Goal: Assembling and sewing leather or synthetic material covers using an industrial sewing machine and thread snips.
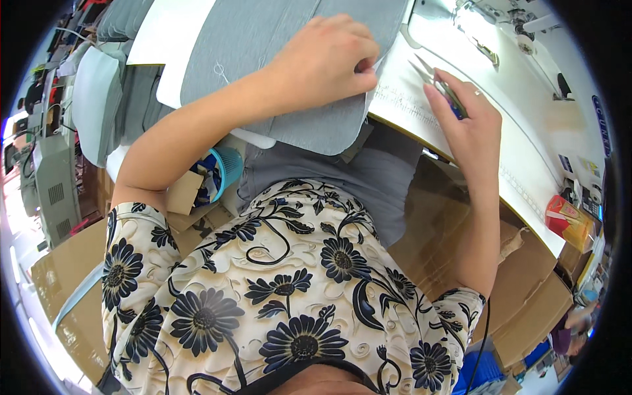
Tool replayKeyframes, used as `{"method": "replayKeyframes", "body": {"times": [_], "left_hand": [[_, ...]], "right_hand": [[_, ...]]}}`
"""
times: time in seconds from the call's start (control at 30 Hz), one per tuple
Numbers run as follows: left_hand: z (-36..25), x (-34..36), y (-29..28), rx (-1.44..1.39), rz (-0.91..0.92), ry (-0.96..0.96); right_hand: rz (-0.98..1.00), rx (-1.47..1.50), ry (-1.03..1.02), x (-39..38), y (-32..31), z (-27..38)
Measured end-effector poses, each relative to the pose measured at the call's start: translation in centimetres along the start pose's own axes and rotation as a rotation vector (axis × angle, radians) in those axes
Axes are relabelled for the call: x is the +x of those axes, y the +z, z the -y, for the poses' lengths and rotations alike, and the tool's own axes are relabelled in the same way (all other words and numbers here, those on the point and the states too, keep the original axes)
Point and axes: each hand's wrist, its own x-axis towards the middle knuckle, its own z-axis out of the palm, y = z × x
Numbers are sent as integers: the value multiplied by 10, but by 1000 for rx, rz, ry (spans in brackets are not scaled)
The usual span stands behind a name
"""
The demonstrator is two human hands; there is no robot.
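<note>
Although a seam line runs down the grey fabric panel (227, 39) spread across the upper middle of the frame, the piece does not look finished. A loose thread tail (222, 72) lies on its left part, and its lower right edge looks raw, so the stitching there appears done and the tidying of ends only partly so. The left hand (326, 62) bears on the panel, its fingers curled in at the right edge; whether that grip pinches cloth or thread, I cannot tell. Right of centre, the right hand (475, 122) grips thread snips (452, 99), blades parted, above the white desk (401, 105) and apart from the cloth. Grey fabric pieces (95, 99) hang at the upper left; whether those are finished cannot be told.
</note>
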Motion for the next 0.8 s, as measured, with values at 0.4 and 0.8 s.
{"method": "replayKeyframes", "body": {"times": [0.4,0.8], "left_hand": [[27,-1,-24,-753,117,-288],[44,-7,-40,-847,67,-213]], "right_hand": [[82,544,398,10,9,25],[207,1404,914,11,40,91]]}}
